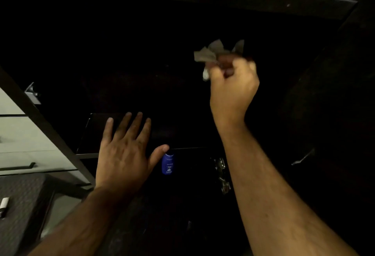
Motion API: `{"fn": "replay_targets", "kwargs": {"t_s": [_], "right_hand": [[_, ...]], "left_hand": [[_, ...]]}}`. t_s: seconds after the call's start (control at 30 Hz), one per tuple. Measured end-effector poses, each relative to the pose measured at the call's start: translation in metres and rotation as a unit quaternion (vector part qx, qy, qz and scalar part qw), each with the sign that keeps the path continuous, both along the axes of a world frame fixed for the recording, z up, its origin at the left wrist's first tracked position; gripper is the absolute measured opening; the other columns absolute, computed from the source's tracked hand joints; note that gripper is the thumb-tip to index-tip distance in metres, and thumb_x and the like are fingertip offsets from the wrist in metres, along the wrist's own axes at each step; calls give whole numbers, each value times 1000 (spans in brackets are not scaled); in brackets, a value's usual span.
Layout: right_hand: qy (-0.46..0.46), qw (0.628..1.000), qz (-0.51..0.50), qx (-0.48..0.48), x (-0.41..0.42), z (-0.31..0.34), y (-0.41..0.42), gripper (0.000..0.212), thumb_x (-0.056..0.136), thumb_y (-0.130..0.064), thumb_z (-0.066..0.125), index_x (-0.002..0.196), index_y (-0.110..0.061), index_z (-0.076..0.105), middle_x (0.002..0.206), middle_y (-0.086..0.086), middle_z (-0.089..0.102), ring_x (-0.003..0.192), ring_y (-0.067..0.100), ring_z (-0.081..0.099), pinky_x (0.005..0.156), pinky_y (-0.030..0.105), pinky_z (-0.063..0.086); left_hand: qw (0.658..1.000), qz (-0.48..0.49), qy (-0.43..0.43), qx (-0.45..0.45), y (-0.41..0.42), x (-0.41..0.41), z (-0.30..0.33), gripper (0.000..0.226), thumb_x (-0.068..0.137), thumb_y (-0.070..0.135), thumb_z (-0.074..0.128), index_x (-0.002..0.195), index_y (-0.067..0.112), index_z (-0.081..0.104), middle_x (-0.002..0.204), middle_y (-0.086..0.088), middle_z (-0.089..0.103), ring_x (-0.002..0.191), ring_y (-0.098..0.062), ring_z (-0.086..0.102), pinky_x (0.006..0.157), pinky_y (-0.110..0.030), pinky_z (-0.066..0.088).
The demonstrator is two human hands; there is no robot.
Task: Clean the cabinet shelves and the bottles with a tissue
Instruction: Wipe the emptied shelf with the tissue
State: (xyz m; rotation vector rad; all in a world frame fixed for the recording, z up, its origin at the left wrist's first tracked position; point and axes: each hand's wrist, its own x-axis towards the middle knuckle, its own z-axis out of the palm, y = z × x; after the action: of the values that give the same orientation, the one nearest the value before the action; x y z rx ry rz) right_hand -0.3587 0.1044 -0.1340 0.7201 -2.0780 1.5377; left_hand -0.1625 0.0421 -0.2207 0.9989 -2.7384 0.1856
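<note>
Gripping crumpled tissue (213, 52), right hand (233, 89) raised inside dark cabinet, fingers curled round it. Left hand (123, 152) flat, fingers spread straight, thumb tip beside blue bottle (168, 164) below.

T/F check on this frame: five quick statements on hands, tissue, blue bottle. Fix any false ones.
1. The right hand grips a crumpled tissue. True.
2. The left hand holds the blue bottle. False: its fingers are spread and straight; the bottle sits just beside the thumb, not gripped.
3. The tissue is raised above the level of the left hand in the picture. True.
4. The blue bottle is to the right of the right forearm. False: it lies between the two arms, left of that forearm.
5. Both hands hold tissues. False: only the right one does.
</note>
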Motion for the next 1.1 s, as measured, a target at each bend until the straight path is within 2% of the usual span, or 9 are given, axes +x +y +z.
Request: {"fn": "replay_targets", "kwargs": {"t_s": [0.13,0.23,0.4,0.53,0.63,0.77,0.87,1.0,1.1], "right_hand": [[-38,995,36,81,2,-36,10,19,75,-19,82,74,-16,63,85,-6,59,63,0,53,57,8,44],[-78,975,31,207,2,-51,12,10,86,-14,72,77,-17,70,96,-5,61,68,0,53,53,4,39],[-62,965,75,243,5,-57,13,21,93,-5,53,89,-16,71,110,8,63,88,18,64,66,21,51],[-92,989,47,106,2,-38,6,16,87,-8,66,78,-19,72,89,-1,69,76,7,64,60,10,47],[-160,982,83,-54,0,-12,0,15,77,-10,72,73,-25,71,78,0,71,74,13,69,71,27,57],[-223,938,148,-221,4,44,-13,22,78,6,65,79,-15,73,76,1,71,73,18,72,71,38,61],[-257,885,183,-342,15,74,-20,17,95,-2,53,86,-12,64,83,0,64,84,18,65,97,44,52],[-154,934,134,-293,28,69,-26,8,87,-4,65,93,-9,68,88,-4,66,86,8,67,78,28,58],[-57,982,113,-141,25,61,-28,14,86,-17,70,100,-16,72,91,-11,67,85,0,66,79,24,57]], "left_hand": [[1000,5,-3,1,0,-1,0,81,93,69,14,141,12,47,146,-12,45,142,-27,31,118,-51,15],[1000,6,0,2,0,-1,-1,83,93,70,11,141,12,47,146,-12,46,142,-27,31,118,-51,14],[1000,4,6,8,1,-2,0,84,93,70,11,139,12,49,145,-12,47,142,-27,32,118,-51,16],[1000,6,9,10,1,-2,1,84,93,70,11,139,12,49,144,-12,48,142,-27,33,118,-52,16],[1000,3,13,10,1,-2,0,84,93,70,11,139,12,49,145,-12,47,142,-27,32,117,-52,17],[1000,1,14,1,0,-2,-1,82,94,70,12,140,12,48,147,-12,44,145,-27,25,118,-52,17],[1000,-1,21,-10,0,-1,-3,82,94,70,12,141,12,47,148,-13,42,146,-28,20,118,-53,16],[1000,-2,22,-17,-1,0,-5,81,94,70,13,141,13,45,150,-12,40,147,-28,17,118,-52,14],[1000,-3,18,-12,-2,-1,-5,80,94,70,15,142,13,45,150,-12,40,147,-27,17,118,-52,14]]}}
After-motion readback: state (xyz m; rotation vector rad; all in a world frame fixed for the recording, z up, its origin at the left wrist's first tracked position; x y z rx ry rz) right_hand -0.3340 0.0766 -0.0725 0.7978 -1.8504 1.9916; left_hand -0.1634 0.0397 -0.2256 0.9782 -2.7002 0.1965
